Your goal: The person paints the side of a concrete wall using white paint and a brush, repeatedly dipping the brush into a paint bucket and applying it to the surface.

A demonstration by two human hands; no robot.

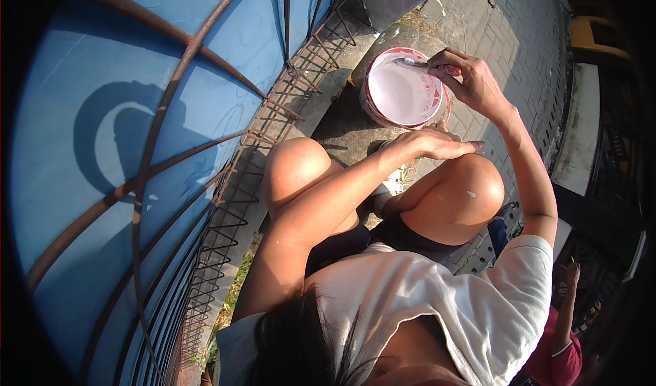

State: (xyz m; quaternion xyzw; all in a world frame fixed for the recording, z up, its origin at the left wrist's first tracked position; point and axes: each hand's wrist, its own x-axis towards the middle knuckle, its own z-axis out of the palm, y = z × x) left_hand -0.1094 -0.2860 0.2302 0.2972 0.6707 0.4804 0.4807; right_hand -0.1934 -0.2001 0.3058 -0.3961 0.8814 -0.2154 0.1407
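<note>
A round bucket [408, 88] of whitish paint, red and white around its rim, stands on the concrete in front of my knees. My right hand [471, 82] is closed around the red handle of a paintbrush [445, 69] at the bucket's right rim. The brush head reaches over the paint near the far inner wall; I cannot tell whether it touches the paint. Across my body stretches my left arm, and my left hand [443, 144] lies by my right knee, fingers extended and holding nothing, just on the near side of the bucket.
On the left rises a blue wall [225, 105] behind rusty metal bars [147, 160], with zigzag wire along the bottom. Grey paving [506, 37] runs along the right. Another person in a red shirt [557, 352] is at the lower right, one hand raised.
</note>
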